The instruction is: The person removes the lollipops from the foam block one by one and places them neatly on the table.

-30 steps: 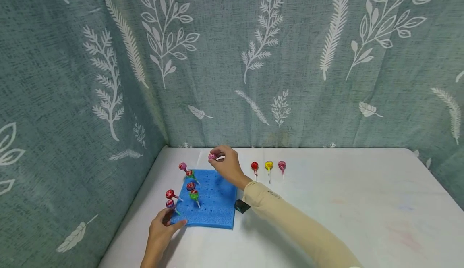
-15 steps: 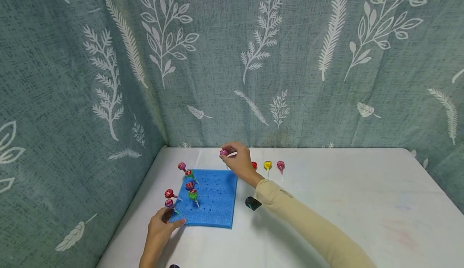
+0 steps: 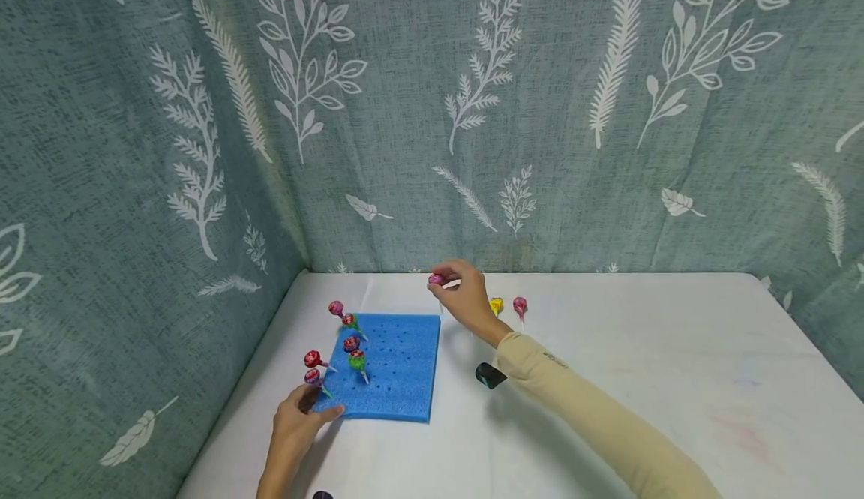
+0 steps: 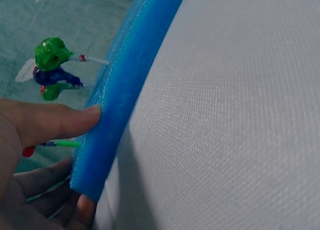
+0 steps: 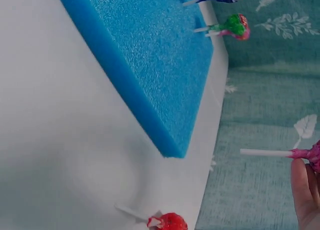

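Observation:
Between the thumb and fingers of my right hand (image 3: pixel 466 296) is a pink-wrapped lollipop (image 3: pixel 435 279), held in the air behind the board's far right corner. Its white stick (image 5: pixel 265 152) is bare in the right wrist view. My left hand (image 3: pixel 295 418) grips the near left corner of a blue foam board (image 3: pixel 408 379), the thumb on its front edge. Several lollipops stand in the board's left part, among them a green one (image 3: pixel 357 362) and a red one (image 3: pixel 313 359). Small holes dot the board.
Right of the board, a yellow lollipop (image 3: pixel 496 305) and a pink lollipop (image 3: pixel 519 305) lie on the white table (image 3: pixel 641 379). A red lollipop (image 5: pixel 170 221) lies near them, hidden by my hand in the head view. A patterned curtain (image 3: pixel 405 109) encloses the back and left.
My right hand has moved right with the pink lollipop, from above the board toward the lying lollipops, and now covers the red one in the head view. The left hand stays on the corner.

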The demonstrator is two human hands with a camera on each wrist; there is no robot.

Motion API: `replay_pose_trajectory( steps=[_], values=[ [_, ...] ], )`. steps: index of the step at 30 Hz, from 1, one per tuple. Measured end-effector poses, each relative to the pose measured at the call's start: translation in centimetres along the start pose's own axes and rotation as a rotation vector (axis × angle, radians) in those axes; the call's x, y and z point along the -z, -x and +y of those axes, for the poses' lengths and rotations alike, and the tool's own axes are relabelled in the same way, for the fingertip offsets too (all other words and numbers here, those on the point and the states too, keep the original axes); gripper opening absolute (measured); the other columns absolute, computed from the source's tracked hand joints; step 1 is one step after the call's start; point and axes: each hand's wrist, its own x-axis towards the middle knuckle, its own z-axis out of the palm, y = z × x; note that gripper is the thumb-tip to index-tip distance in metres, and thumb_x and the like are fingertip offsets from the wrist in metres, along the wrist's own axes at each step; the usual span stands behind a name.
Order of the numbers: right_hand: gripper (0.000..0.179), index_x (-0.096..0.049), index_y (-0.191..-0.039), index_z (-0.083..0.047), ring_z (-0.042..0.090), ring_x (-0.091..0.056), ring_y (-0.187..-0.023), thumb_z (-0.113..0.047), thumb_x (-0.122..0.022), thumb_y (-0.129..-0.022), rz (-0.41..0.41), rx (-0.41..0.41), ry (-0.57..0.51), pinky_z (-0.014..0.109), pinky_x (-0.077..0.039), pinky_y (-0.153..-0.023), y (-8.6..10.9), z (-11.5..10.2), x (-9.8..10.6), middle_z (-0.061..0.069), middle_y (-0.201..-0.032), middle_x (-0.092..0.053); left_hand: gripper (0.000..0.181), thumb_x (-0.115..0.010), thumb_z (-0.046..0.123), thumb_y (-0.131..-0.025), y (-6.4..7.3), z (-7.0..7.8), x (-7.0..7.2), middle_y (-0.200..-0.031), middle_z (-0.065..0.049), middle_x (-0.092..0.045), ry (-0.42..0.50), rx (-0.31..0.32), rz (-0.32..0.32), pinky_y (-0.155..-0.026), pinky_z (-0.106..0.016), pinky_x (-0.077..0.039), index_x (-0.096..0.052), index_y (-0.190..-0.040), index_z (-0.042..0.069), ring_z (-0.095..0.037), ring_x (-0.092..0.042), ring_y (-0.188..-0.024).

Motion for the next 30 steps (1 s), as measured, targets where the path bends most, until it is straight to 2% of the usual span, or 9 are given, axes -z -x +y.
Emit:
replay_pose_trajectory(
  steps=[7,17,30],
  values=[
    [0.02,-0.064,-0.091,-0.004,0.014,-0.058,-0.076,-0.008,-0.071,-0.072,0.017,-0.048,0.03,0.021,-0.051,-0.062,0.3,0.3,1.2,0.004,-0.086,-0.059,0.073,-0.076,0.023,-0.065,0.0,0.1,0.0,-0.121,-0.026,-0.045,0.007,0.007,0.004,-0.092,-0.05,-0.035,-0.041,-0.124,-0.003,-0.037,-0.042,-0.109],
    [0.018,-0.064,-0.091,-0.006,0.018,-0.059,-0.079,-0.01,-0.069,-0.074,0.019,-0.094,0.025,0.024,-0.051,-0.065,0.9,0.8,3.0,0.006,-0.085,-0.06,0.076,-0.075,0.023,-0.067,0.1,0.1,0.1,-0.123,-0.026,-0.042,0.036,0.028,-0.023,-0.093,-0.049,-0.034,-0.037,-0.127,-0.004,-0.038,-0.039,-0.112],
    [0.018,-0.064,-0.09,-0.008,0.016,-0.058,-0.077,-0.013,-0.069,-0.074,0.048,-0.138,0.076,0.026,-0.051,-0.067,1.9,2.4,5.0,0.004,-0.085,-0.06,0.073,-0.075,0.023,-0.067,0.2,0.1,0.1,-0.125,-0.026,-0.041,0.009,0.02,-0.012,-0.093,-0.05,-0.034,-0.039,-0.127,-0.001,-0.039,-0.038,-0.114]
  ],
)
